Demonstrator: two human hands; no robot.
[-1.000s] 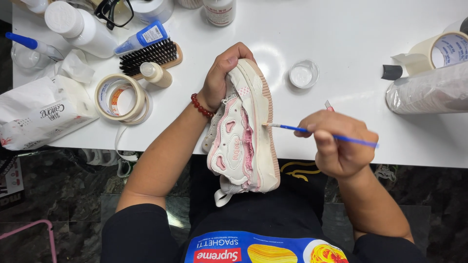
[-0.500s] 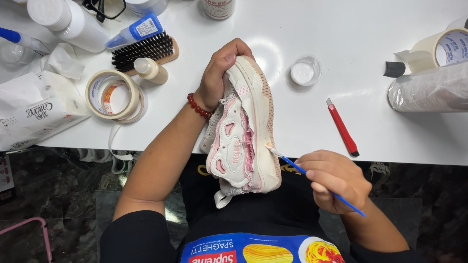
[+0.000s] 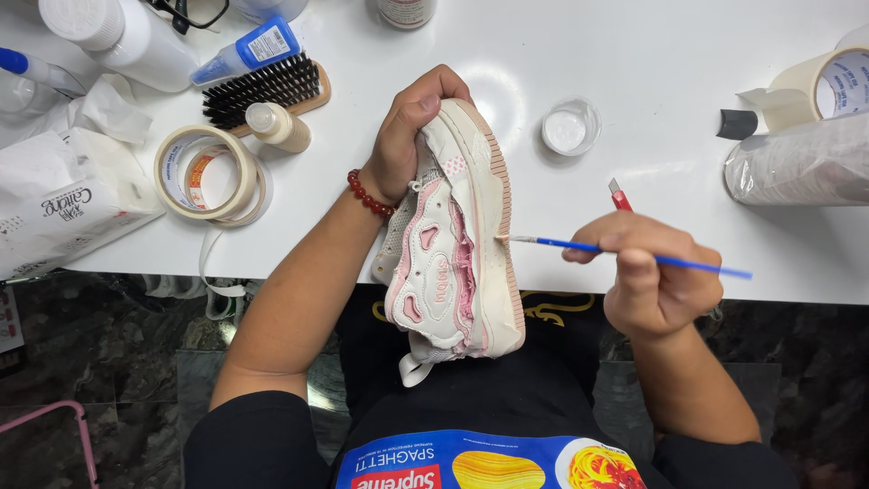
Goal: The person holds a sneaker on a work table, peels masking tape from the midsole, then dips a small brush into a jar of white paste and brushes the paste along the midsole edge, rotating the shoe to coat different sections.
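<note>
My left hand (image 3: 407, 136) grips the toe end of a white and pink sneaker (image 3: 453, 244), holding it on its side over my lap at the table's front edge. A red bead bracelet sits on that wrist. My right hand (image 3: 647, 276) pinches a thin blue-handled paintbrush (image 3: 615, 246). The brush tip touches the cream midsole on the sneaker's right side. A red cutter (image 3: 619, 195) lies on the white table (image 3: 670, 81), partly hidden behind my right hand.
A small clear dish (image 3: 570, 127) of white liquid stands beyond the sneaker. Masking tape rolls (image 3: 206, 174), a bristle brush (image 3: 267, 91), small bottles (image 3: 279, 127) and a white bag (image 3: 54, 208) crowd the left. Another tape roll (image 3: 828, 86) and a wrapped bundle (image 3: 801, 163) sit at right.
My right hand has risen from below the table edge back to the sneaker's side, and the brush tip now meets the midsole higher up. The left hand keeps its grip.
</note>
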